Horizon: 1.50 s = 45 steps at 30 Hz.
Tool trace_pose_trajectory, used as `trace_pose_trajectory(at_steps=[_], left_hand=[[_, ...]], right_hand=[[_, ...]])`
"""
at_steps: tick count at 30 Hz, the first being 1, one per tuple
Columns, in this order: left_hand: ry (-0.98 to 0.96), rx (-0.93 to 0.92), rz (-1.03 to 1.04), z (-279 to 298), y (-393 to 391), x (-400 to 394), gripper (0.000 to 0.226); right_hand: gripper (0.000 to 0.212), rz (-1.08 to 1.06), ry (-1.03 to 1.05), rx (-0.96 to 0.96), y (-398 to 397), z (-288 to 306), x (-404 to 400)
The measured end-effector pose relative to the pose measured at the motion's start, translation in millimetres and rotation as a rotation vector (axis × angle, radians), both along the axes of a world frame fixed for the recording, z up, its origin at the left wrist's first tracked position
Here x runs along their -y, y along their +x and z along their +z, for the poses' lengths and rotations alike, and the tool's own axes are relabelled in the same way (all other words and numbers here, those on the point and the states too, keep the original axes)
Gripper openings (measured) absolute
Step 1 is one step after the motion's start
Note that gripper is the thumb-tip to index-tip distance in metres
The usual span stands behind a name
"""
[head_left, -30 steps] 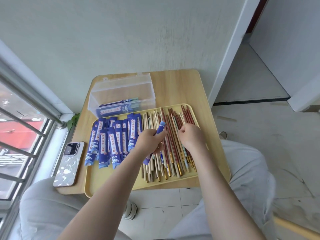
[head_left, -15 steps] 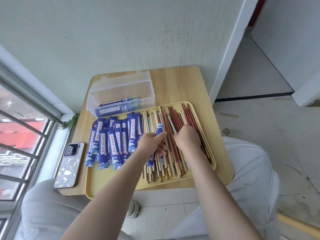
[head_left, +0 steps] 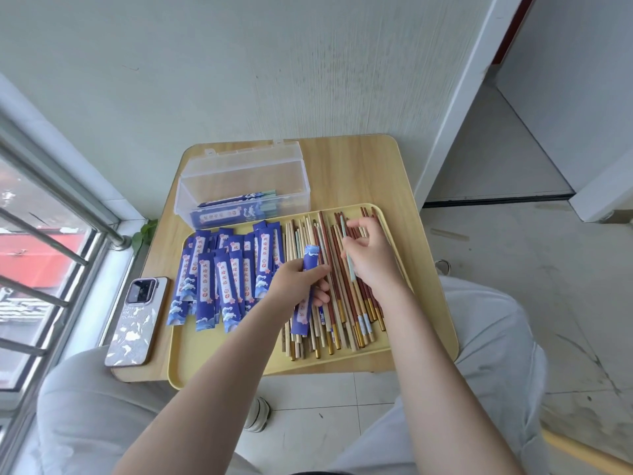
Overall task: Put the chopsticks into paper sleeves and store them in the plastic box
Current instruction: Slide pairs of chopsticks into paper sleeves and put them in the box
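Two hands busy over the tray right now. My left hand (head_left: 297, 281) is curled round one blue paper sleeve (head_left: 306, 292), holding it at a slant in the middle of the frame. My right hand (head_left: 371, 256), just to the right, pinches a pale greenish chopstick (head_left: 346, 246) between thumb and fingers, lifting it off the loose chopsticks (head_left: 334, 305) that fill the right half of the yellow tray (head_left: 219, 351). Left half of the tray has the heap of empty sleeves (head_left: 224, 272). Above the tray sits the clear plastic box (head_left: 244, 181), lid open, with a few sleeved pairs lying inside. My phone (head_left: 137, 322) lies face down on the wooden table (head_left: 356, 169), left of the tray.
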<state>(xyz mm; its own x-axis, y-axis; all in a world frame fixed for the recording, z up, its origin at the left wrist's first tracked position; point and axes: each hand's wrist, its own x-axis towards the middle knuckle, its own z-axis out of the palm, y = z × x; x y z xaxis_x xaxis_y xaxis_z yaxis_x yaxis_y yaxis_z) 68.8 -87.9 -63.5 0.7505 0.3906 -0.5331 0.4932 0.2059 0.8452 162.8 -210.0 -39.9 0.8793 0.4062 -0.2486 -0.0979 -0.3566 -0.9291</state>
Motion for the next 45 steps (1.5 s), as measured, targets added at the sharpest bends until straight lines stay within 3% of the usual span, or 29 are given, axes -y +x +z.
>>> trace_pose_trajectory(at_steps=[5,8,14,17,28,30,32,35,40,45], left_hand=[[-0.076,0.116,0.035,1,-8,-8,0.013],[0.003,0.103,0.037,1,-10,-11,0.022],[0.142,0.036,0.010,6,-15,-12,0.032],[0.112,0.020,-0.068,9,-19,-15,0.030],[-0.075,0.097,-0.192,23,-27,-19,0.041],[-0.116,0.141,-0.173,28,-29,-19,0.039],[-0.123,0.172,-0.138,31,-31,-19,0.050],[-0.106,0.142,-0.076,28,-31,-20,0.064],[-0.227,0.043,-0.005,23,-31,-25,0.046],[-0.246,0.099,0.006,24,-32,-26,0.038]], right_hand=[[0.023,0.032,0.400,-0.291,-5,26,-2],[0.012,0.071,0.483,-0.268,-7,35,-7],[0.025,-0.057,0.328,0.075,-5,43,-22],[0.029,-0.070,0.266,0.179,-4,46,-29],[0.030,0.146,0.166,0.173,-17,45,-42],[0.027,0.281,0.043,0.177,-20,49,-39],[0.028,0.379,-0.089,0.172,-22,51,-38],[0.037,0.264,-0.068,0.159,-21,49,-40],[0.058,0.199,-0.034,0.158,-19,43,-41],[0.035,0.339,-0.158,0.180,-22,42,-40]])
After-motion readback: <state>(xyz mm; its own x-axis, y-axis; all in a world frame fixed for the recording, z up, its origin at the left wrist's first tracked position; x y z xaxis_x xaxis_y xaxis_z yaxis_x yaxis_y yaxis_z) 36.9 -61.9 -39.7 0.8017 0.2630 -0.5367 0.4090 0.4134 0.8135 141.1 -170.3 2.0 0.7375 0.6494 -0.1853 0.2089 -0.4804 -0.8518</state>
